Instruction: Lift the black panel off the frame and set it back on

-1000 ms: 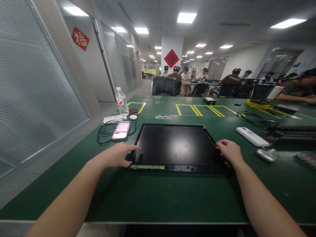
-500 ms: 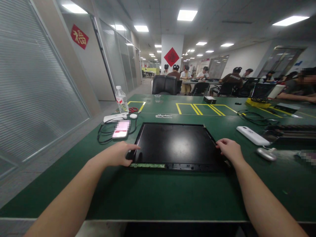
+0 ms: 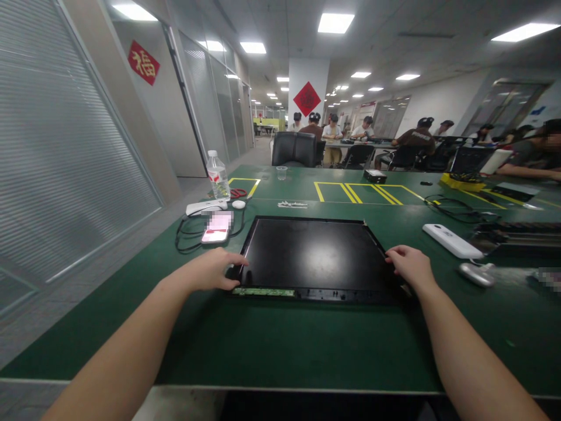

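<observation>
A black display panel [image 3: 313, 251] lies face up on the green table, its dark screen reflecting the ceiling light. Along its near edge runs a green circuit board strip [image 3: 265, 292] on the left half. My left hand [image 3: 215, 269] grips the panel's left edge near the front corner, thumb and fingers around the frame. At the right edge, my right hand [image 3: 409, 266] holds the frame between thumb and curled fingers; some fingertips are hidden behind the hand.
To the left are a phone [image 3: 217, 228], black cable, water bottle [image 3: 218, 176] and red-handled scissors [image 3: 238, 193]. A white power bank [image 3: 452, 241] and a silver device [image 3: 477, 273] lie right. Behind stand a plastic cup [image 3: 281, 172] and black chair [image 3: 294, 149]. Several people sit farther back.
The camera view has shifted slightly. Both hands stay at the panel's sides, and the panel shows no clear movement on the table.
</observation>
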`<state>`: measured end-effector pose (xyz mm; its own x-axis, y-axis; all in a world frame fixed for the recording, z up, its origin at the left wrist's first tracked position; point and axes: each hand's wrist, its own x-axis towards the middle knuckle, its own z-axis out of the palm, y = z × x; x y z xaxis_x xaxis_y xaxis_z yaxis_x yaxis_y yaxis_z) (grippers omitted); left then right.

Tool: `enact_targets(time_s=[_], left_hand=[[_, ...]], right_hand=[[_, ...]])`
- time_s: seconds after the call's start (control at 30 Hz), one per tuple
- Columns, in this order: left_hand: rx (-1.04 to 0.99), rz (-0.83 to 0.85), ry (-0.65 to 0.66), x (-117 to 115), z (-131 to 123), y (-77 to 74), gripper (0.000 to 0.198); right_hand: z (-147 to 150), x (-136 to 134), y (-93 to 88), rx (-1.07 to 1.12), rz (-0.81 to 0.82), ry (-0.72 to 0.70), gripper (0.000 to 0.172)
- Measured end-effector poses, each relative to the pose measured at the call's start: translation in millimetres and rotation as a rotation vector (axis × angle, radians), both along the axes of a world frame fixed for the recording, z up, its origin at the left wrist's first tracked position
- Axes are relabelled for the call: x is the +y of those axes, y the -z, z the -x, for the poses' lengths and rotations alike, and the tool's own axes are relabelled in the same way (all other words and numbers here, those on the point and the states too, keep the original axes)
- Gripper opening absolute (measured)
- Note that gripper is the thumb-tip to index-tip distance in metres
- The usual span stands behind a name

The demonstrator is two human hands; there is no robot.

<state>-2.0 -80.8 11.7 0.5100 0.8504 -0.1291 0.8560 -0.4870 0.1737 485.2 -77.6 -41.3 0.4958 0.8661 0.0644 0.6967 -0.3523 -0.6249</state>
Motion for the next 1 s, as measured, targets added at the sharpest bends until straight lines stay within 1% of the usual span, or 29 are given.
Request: enact_targets(time_s=[0.13, 0.37, 0.5, 0.63, 0.87, 1.0], left_hand=[[-0.018, 0.036, 0.035, 1.4, -0.1, 0.1, 0.038], [0.004, 0.014, 0.073, 3.3, 1.1, 2.1, 0.027], [0.005, -0.005, 0.095, 4.0, 2.8, 3.8, 0.026], [-0.004, 0.004, 0.065, 3.9, 3.4, 4.3, 0.026], [-0.016, -0.012, 0.073, 3.9, 5.5, 4.1, 0.028], [-0.054, -0.049, 0.033, 5.2, 3.1, 4.3, 0.032]], right_hand=[[0.9, 0.0, -1.2, 0.008, -0.014, 0.011, 0.020], [2.1, 0.5, -1.0, 0.005, -0.013, 0.016, 0.021], [1.9, 0.2, -2.1, 0.023, -0.007, 0.025, 0.020], [1.7, -0.6, -4.5, 0.047, 0.003, 0.030, 0.020], [1.7, 0.2, -2.3, -0.015, 0.013, -0.003, 0.020], [2.2, -0.3, -0.6, -0.048, -0.006, -0.030, 0.021]])
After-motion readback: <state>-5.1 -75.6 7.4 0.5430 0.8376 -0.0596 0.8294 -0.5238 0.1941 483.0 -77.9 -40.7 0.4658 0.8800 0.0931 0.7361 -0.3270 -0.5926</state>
